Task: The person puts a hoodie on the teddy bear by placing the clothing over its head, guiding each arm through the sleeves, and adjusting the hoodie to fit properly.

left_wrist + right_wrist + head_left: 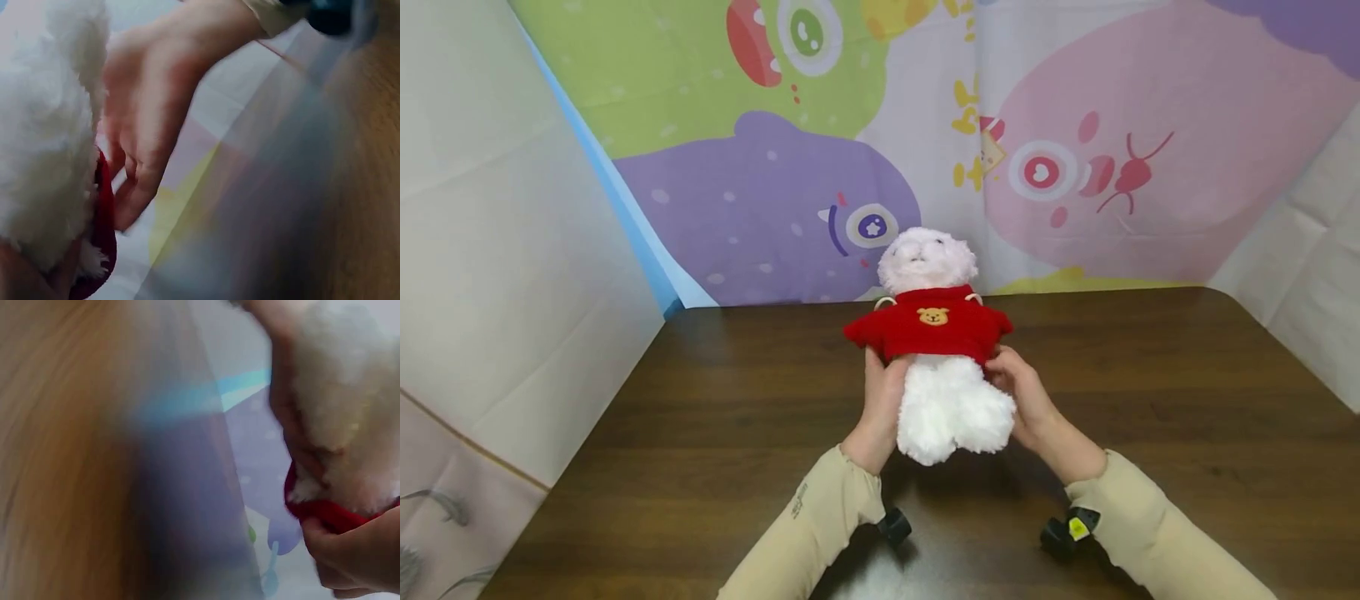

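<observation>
Over the dark brown wooden table (715, 442), a white plush toy (936, 343) is held up between two hands, its head toward the back and its feet toward the person. The tabletop has visible grain, a rounded far right corner, and a soft patch of light and shadow below the toy. Behind the far edge hangs a printed cloth (947, 100) with large cartoon creatures — green, purple and pink, all turned on their sides — and a column of yellow lettering. Pale panels stand at both sides, the left panel (475, 183) creased and bordered by a bright blue strip (602, 167), the right panel (1311, 275) wrinkled. At lower left, beyond the table, lies a pinkish fabric (452, 508) with grey feather-like marks.

The toy wears a red sweater (895, 333) with a small bear face on the chest. The left hand (883, 404) grips the toy's side just below the sweater, thumb along the fur; the right hand (1028, 396) grips the opposite side, fingers curled at the red hem. Both sleeves are beige, with a dark device (895, 527) at the left wrist — and another at the right.
</observation>
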{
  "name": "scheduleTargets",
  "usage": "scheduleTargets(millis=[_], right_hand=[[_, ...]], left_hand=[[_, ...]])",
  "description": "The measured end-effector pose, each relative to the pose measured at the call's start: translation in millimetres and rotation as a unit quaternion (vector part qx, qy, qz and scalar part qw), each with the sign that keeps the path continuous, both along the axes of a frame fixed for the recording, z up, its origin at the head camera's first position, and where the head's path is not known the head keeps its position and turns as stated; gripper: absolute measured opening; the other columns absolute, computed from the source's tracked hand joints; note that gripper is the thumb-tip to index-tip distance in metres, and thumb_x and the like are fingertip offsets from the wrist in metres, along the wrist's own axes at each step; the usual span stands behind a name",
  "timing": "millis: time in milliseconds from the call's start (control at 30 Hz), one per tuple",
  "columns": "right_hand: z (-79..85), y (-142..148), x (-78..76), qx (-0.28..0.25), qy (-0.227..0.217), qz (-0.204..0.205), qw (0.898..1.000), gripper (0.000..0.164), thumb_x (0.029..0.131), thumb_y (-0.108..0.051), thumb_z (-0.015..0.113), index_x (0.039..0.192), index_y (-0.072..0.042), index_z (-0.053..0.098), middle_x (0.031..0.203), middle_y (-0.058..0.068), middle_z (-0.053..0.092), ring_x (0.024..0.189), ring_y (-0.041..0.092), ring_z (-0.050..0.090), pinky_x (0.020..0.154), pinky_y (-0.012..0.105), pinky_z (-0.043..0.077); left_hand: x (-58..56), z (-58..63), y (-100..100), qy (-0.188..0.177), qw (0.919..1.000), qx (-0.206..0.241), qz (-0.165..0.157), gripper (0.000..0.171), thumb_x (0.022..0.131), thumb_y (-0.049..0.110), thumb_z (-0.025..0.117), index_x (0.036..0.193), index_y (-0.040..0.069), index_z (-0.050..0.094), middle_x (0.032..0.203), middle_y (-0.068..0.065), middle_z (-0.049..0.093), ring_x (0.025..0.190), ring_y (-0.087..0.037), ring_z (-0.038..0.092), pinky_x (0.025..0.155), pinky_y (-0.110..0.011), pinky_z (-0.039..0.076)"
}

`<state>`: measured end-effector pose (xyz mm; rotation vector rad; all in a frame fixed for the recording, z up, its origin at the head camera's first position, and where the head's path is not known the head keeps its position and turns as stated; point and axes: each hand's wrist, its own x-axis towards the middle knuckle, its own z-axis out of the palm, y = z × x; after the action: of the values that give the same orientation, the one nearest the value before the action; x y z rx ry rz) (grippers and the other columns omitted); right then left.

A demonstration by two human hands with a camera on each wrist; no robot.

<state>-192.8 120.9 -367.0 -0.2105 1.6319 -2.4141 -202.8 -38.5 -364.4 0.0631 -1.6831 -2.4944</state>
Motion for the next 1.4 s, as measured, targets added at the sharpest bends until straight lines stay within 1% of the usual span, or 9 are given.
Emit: scheduleTargets(millis=[167, 233, 367, 467, 633, 767, 967, 1167, 1400], right_hand=[[15.1, 2.0, 2.0, -0.068, -0.115, 0.085, 0.987, 0.05, 0.09, -0.05, 0.043, 0.129, -0.025, 0.028, 0.119, -0.01, 0.048, 0.108, 0.007, 0.049, 0.093, 0.024, 0.042], [23.1, 1.3, 8.1, -0.091, -0.143, 0.112, 0.979, 0.049, 0.089, -0.052, 0.041, 0.128, -0.025, 0.03, 0.115, -0.011, 0.052, 0.103, 0.005, 0.053, 0.092, 0.022, 0.043], [35.9, 1.9, 19.4, -0.172, -0.144, 0.143, 0.964, 0.037, 0.094, -0.046, 0.032, 0.122, -0.023, 0.035, 0.112, -0.01, 0.054, 0.1, 0.004, 0.054, 0.09, 0.02, 0.044], [40.7, 2.4, 21.2, -0.212, -0.138, 0.125, 0.959, 0.033, 0.096, -0.042, 0.03, 0.122, -0.023, 0.035, 0.113, -0.009, 0.053, 0.1, 0.005, 0.054, 0.089, 0.021, 0.045], [39.0, 4.4, 16.0, -0.234, -0.159, 0.076, 0.956, 0.033, 0.096, -0.04, 0.032, 0.125, -0.023, 0.032, 0.113, -0.009, 0.052, 0.097, 0.006, 0.053, 0.086, 0.021, 0.045], [34.0, 5.2, 12.7, -0.223, -0.173, 0.073, 0.957, 0.034, 0.096, -0.041, 0.033, 0.124, -0.023, 0.031, 0.114, -0.009, 0.05, 0.098, 0.006, 0.053, 0.086, 0.021, 0.045], [22.6, 2.7, 8.6, -0.112, -0.136, 0.037, 0.984, 0.04, 0.094, -0.044, 0.039, 0.128, -0.024, 0.031, 0.113, -0.011, 0.055, 0.098, 0.005, 0.056, 0.087, 0.022, 0.046], [7.8, 3.8, -0.5, 0.027, -0.082, -0.01, 0.996, 0.059, 0.09, -0.044, 0.049, 0.138, -0.018, 0.026, 0.108, -0.012, 0.058, 0.095, 0.005, 0.059, 0.085, 0.024, 0.048], [-2.2, 9.2, -5.3, 0.045, -0.046, 0.017, 0.998, 0.049, 0.091, -0.034, 0.05, 0.133, -0.017, 0.03, 0.115, -0.007, 0.053, 0.1, 0.008, 0.057, 0.085, 0.027, 0.048]], left_hand=[[-1.0, -8.2, 3.8, 0.007, 0.9944, -0.105, -0.014, 0.043, 0.088, 0.015, 0.051, 0.13, 0.015, 0.04, 0.128, -0.004, 0.048, 0.113, -0.018, 0.046, 0.097, -0.034, 0.036], [-0.1, -9.3, 2.7, 0.009, 0.9807, -0.195, -0.004, 0.036, 0.09, 0.017, 0.047, 0.126, 0.015, 0.046, 0.126, -0.004, 0.052, 0.111, -0.018, 0.049, 0.095, -0.036, 0.039], [-2.4, -7.6, -5.1, 0.046, 0.9162, -0.396, 0.036, 0.023, 0.087, 0.01, 0.042, 0.103, 0.009, 0.059, 0.099, -0.009, 0.064, 0.086, -0.02, 0.057, 0.076, -0.035, 0.046], [-4.7, -5.4, -11.1, 0.076, 0.8672, -0.492, 0.021, 0.012, 0.081, 0.003, 0.044, 0.085, 0.004, 0.056, 0.077, -0.012, 0.061, 0.068, -0.022, 0.051, 0.06, -0.031, 0.042], [-7.6, -1.6, -19.7, 0.067, 0.8295, -0.547, -0.093, 0.007, 0.079, -0.001, 0.047, 0.082, 0.003, 0.052, 0.07, -0.008, 0.055, 0.058, -0.017, 0.044, 0.051, -0.024, 0.036], [-11.8, 4.9, -32.3, 0.027, 0.8376, -0.508, -0.199, 0.013, 0.08, 0.001, 0.048, 0.093, 0.002, 0.051, 0.081, -0.01, 0.057, 0.062, -0.017, 0.046, 0.056, -0.025, 0.04], [-14.0, 10.2, -47.1, -0.025, 0.8894, -0.269, -0.369, 0.051, 0.081, 0.01, 0.05, 0.13, 0.003, 0.034, 0.128, -0.009, 0.042, 0.114, -0.021, 0.04, 0.102, -0.044, 0.031], [-8.3, 14.0, -32.6, -0.069, 0.9345, -0.151, -0.315, 0.055, 0.087, 0.033, 0.05, 0.135, 0.013, 0.032, 0.134, -0.007, 0.042, 0.118, -0.022, 0.043, 0.101, -0.044, 0.035], [-6.3, 2.7, -26.2, -0.095, 0.9422, -0.122, -0.297, 0.05, 0.081, 0.021, 0.058, 0.128, 0.012, 0.041, 0.124, -0.005, 0.051, 0.103, -0.018, 0.054, 0.088, -0.037, 0.047]])
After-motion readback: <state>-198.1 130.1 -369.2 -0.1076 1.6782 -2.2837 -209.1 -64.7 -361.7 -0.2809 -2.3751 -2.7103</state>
